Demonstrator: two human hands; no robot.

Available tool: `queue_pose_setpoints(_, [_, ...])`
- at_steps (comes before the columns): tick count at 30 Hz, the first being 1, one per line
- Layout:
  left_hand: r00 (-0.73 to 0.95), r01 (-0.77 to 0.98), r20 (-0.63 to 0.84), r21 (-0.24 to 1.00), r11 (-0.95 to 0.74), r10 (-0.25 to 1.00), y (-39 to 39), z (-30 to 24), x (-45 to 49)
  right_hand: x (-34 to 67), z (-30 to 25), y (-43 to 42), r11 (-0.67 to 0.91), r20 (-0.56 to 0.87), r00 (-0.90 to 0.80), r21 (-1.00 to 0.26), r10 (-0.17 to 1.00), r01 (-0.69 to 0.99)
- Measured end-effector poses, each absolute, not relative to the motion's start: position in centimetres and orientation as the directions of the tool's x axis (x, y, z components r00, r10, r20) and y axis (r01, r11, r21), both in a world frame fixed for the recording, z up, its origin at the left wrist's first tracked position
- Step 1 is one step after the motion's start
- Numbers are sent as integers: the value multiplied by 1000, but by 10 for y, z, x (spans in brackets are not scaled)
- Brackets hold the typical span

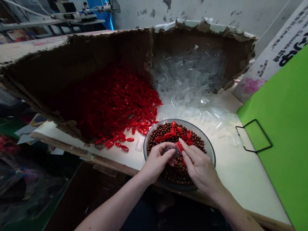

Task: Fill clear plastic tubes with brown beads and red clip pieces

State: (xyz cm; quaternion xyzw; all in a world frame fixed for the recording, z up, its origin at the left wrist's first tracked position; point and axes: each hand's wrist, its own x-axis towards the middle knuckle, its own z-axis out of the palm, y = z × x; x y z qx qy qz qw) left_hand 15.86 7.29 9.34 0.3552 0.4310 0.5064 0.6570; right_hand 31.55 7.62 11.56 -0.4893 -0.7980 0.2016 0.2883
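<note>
Over a round bowl [212, 150] of small brown balls [175, 176], my two hands meet. My left hand [156, 161] is closed on a small clear plastic container [171, 148], which looks to have dark contents. At its right end is a red cap [179, 146], pinched by the fingers of my right hand [199, 168]. Whether the cap is fully seated cannot be made out, since fingers cover part of it. Several loose red caps [170, 132] lie on the balls just beyond my hands.
A torn cardboard box [79, 54] stands open behind, with a heap of red caps [122, 97] at left and clear plastic containers [189, 72] spilling out at right. A green board [296, 113] with a black wire handle [265, 147] leans at right. The table edge [79, 151] runs in front.
</note>
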Motion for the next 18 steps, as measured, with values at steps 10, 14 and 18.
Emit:
queue_pose_setpoints(10, [288, -577, -290, 708, 407, 913, 74, 103, 140, 327, 122, 81, 265, 110, -372, -879, 922, 397])
queue_pose_setpoints(14, [304, -564, -272, 721, 403, 913, 71, 100, 141, 329, 120, 78, 195, 122, -231, -925, 965, 327])
queue_pose_setpoints(18, [330, -546, -253, 735, 402, 910, 67, 101, 144, 329, 128, 85, 227, 173, -206, -933, 963, 279])
